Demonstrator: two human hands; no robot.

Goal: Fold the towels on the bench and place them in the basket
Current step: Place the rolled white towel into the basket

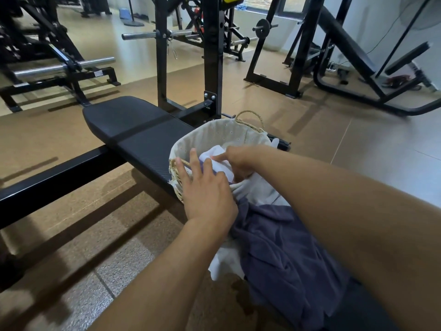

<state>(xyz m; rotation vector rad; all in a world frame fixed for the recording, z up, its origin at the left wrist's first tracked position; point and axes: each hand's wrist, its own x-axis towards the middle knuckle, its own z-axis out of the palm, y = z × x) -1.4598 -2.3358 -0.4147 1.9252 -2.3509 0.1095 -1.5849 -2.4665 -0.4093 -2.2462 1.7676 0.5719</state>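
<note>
A woven basket (214,132) with a pale cloth lining stands on the black bench (133,125). Inside it lies a folded white towel (220,163). My left hand (205,189) lies flat on that towel at the basket's near rim, fingers straight. My right hand (238,161) reaches into the basket from the right, its fingers curled on the towel's top edge. An unfolded grey-purple towel (281,247) and a white towel (225,263) lie crumpled on the bench just in front of the basket, partly under my right forearm.
Black rack uprights (212,56) rise right behind the bench. Barbell ends (95,63) stick out at the left. More gym machines (346,60) stand at the back right. A black frame bar (52,177) runs along the brown floor at the left.
</note>
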